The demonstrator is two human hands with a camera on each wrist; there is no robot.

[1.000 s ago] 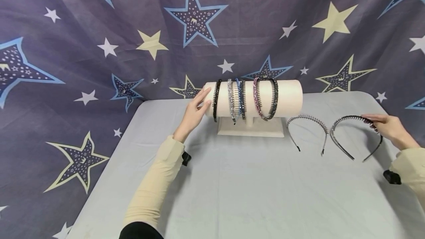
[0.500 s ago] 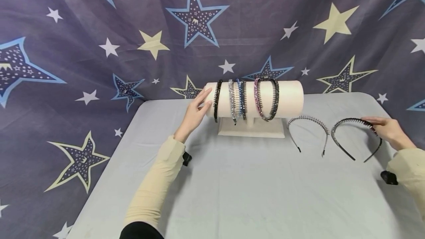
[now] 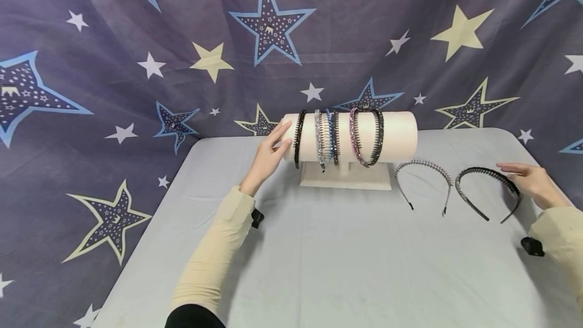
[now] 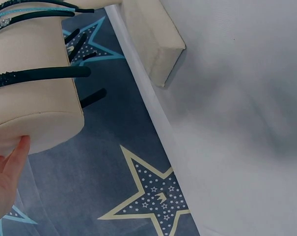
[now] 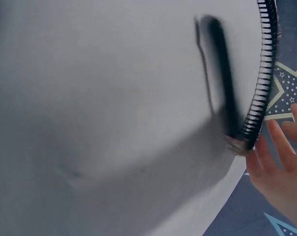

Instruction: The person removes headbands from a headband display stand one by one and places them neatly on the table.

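Note:
My left hand [image 3: 268, 156] rests with extended fingers against the left end of a cream cylindrical display stand [image 3: 398, 135]. In the left wrist view its fingertips touch the flat end. Several toothed headbands hang round the cylinder: a black one [image 3: 298, 138] nearest that hand, then silver, blue and dark ones, a pink one [image 3: 354, 135] and a dark grey one [image 3: 379, 138]. On the table, my right hand [image 3: 533, 183] is beside a black headband [image 3: 487, 170], its fingers loosely extended and not wrapped round it. Left of that lies a silvery beaded headband [image 3: 423, 162].
A pale cloth covers the table [image 3: 346, 257]. Behind it hangs a dark star-patterned curtain [image 3: 114, 65]. The stand's flat base [image 3: 344, 180] sits near the table's back edge.
My right fingers have let go of the black headband, which has tipped down lower and slightly toward me. My left hand stays at the cylinder's end.

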